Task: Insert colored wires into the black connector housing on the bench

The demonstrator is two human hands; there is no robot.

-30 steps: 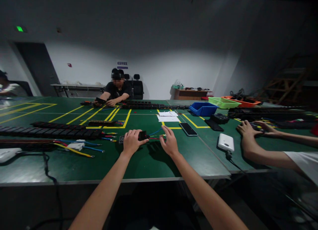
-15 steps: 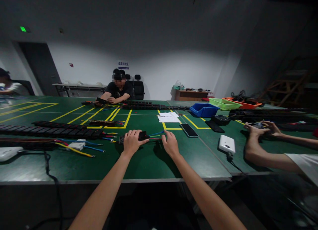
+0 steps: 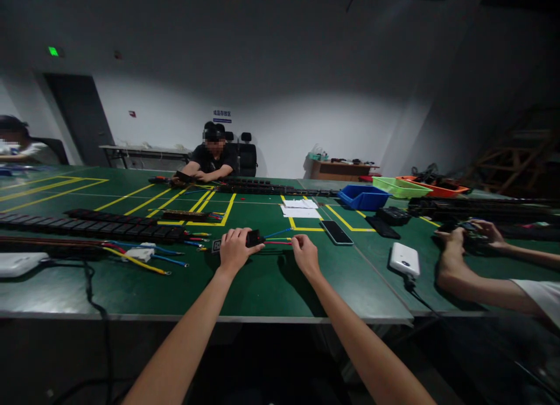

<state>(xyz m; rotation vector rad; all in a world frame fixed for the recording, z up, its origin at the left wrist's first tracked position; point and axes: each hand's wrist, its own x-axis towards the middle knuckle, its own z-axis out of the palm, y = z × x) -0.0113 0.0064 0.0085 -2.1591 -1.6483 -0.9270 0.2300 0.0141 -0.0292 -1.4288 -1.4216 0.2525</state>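
Observation:
My left hand (image 3: 235, 248) is closed over a short black block (image 3: 254, 238) lying on the green table. Its left end (image 3: 216, 245), with pale outlined markings, sticks out past my fingers. A blue wire (image 3: 278, 234), a red wire (image 3: 279, 243) and a yellowish one run out of its right end. My right hand (image 3: 305, 254) pinches the tip of the red wire, thumb and forefinger pressed together. The blue wire's ring-like end lies free beyond the fingertips.
Long black strips (image 3: 131, 230) and loose wires with ring ends (image 3: 161, 269) lie left. Papers (image 3: 301, 209), a phone (image 3: 336, 232), a blue bin (image 3: 363, 197) and a white device (image 3: 404, 259) are right. A co-worker's hands (image 3: 455, 241) hold something dark; another person (image 3: 214, 154) sits opposite.
My right hand has moved slightly down from the blue wire's end to the red wire and closed in a pinch. My left hand stays on the black block.

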